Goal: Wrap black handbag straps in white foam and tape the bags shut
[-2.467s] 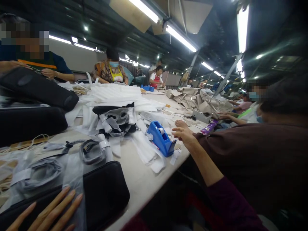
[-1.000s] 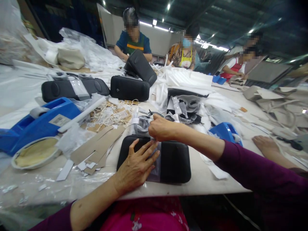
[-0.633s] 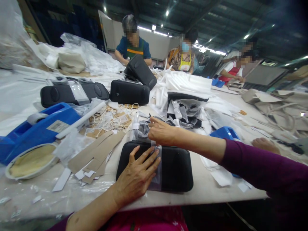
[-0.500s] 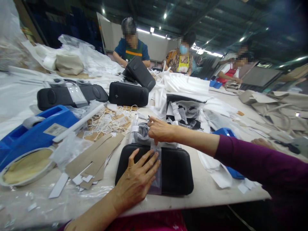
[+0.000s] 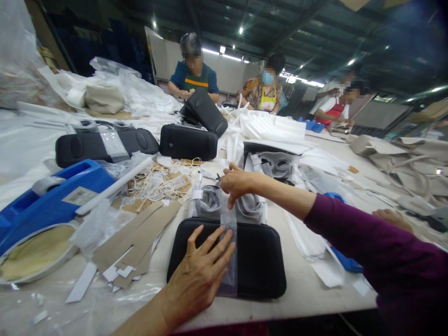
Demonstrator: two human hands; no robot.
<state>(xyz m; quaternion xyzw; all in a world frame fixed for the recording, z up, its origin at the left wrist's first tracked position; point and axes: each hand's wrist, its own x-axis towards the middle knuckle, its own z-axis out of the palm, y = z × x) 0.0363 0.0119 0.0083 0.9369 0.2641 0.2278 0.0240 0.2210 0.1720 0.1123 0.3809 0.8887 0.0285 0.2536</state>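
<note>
A black case (image 5: 259,261) lies near the table's front edge, with a clear plastic strip (image 5: 229,275) running down its middle. My left hand (image 5: 201,266) lies flat on the case, fingers spread, its fingertips on the strip. Just behind the case, my right hand (image 5: 234,183) is above the strip's far end, its fingers curled around a small dark tool (image 5: 219,177) of which only the tip shows. Grey coiled straps (image 5: 249,207) in clear wrapping sit beneath and beside my right hand, against the case's back edge.
Blue tape dispensers stand left (image 5: 82,184) and partly behind my right arm. Cardboard pieces (image 5: 140,233), white strings (image 5: 157,182) and a round lid-like dish (image 5: 38,252) lie left. More black cases (image 5: 189,142) are farther back. Several people work across the table; another person's hand (image 5: 394,219) is at right.
My right hand has lifted slightly away from the case, toward the back right, uncovering more of the coiled straps. My left hand stays flat on the case. The camera view has shifted a little.
</note>
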